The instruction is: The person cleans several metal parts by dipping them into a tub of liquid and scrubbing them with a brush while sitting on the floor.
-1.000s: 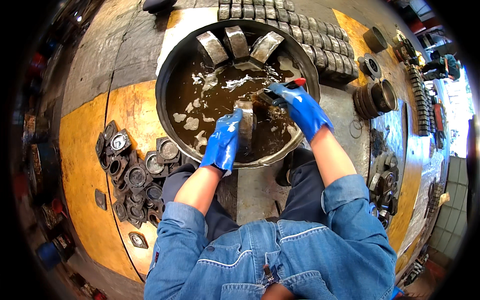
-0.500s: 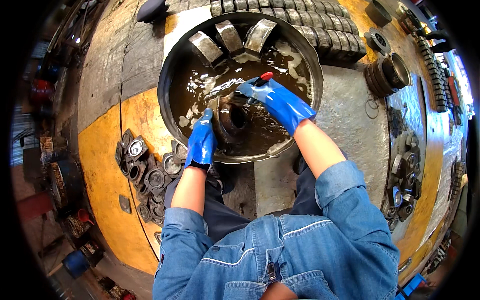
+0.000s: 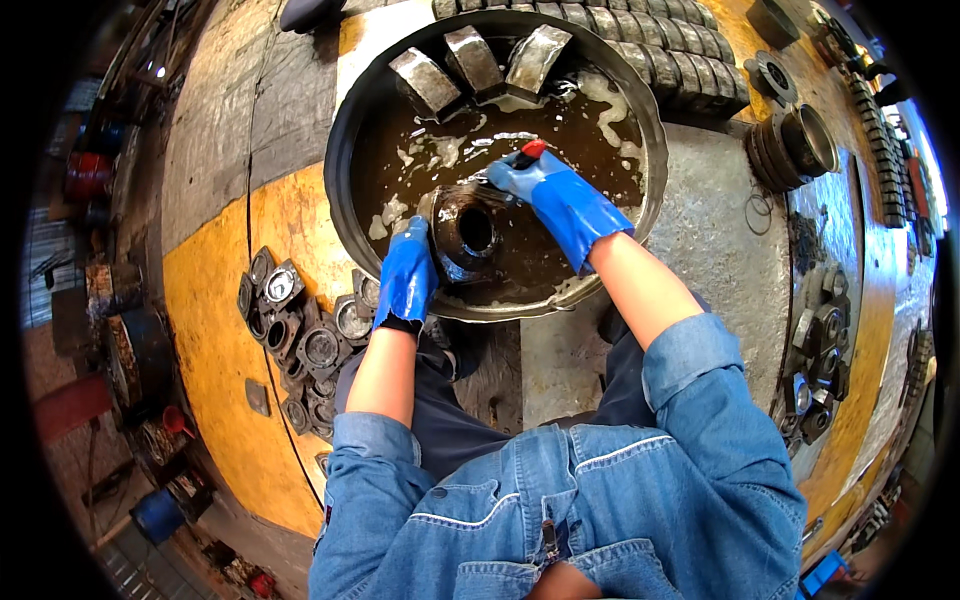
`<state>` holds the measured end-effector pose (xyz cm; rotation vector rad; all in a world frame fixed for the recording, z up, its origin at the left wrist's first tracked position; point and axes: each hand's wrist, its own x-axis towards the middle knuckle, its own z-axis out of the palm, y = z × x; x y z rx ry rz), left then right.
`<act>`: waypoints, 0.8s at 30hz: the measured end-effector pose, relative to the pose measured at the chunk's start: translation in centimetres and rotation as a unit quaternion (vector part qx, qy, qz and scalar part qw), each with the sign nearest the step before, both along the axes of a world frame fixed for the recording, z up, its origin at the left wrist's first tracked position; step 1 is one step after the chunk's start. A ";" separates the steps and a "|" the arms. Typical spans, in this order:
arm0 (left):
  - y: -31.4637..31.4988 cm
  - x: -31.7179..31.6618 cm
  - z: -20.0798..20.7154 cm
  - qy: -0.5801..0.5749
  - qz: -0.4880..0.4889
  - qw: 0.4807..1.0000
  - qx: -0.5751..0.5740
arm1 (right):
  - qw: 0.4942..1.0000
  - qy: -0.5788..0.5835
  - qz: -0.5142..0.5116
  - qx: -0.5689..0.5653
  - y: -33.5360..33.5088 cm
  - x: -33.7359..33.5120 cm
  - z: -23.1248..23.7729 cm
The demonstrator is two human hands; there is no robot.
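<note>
A wide round metal pan [image 3: 338,180] holds murky brown liquid. At its near side sits a dark, wet metal part [image 3: 478,230] with a flange and a round central hole. My left hand [image 3: 408,270], in a blue rubber glove, grips the flange's left edge. My right hand [image 3: 545,190], gloved alike, is closed round a brush [image 3: 532,150] with a dark, red-tipped handle. The brush's working end rests against the top of the part, mostly hidden by the fingers. Three blocky metal pieces [image 3: 474,58] lean along the pan's far wall.
Rows of similar metal pieces [image 3: 670,75] stand behind the pan at right. Small flanged parts [image 3: 320,345] lie heaped on the left, with another heap [image 3: 818,350] at far right. Metal rings and a cylinder [image 3: 790,145] stand right of the pan.
The part has tipped so its hole faces up toward me more. My right hand has shifted slightly with the brush over it, while the left keeps its grip. The whole view has shifted a little.
</note>
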<state>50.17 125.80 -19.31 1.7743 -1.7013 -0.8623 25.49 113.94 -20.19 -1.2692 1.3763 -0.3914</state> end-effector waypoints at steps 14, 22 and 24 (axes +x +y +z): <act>-2.9 -1.0 -1.4 0.297 0.139 0.934 0.145 | 0.972 -0.214 0.014 -0.096 4.9 3.3 4.0; -0.7 -1.0 1.2 -0.144 -0.071 0.980 -0.122 | 0.902 -0.049 0.241 -0.355 9.9 0.8 3.7; -0.7 -1.0 1.1 -0.074 -0.072 0.987 -0.125 | 0.884 -0.022 0.249 -0.394 10.2 -0.2 3.8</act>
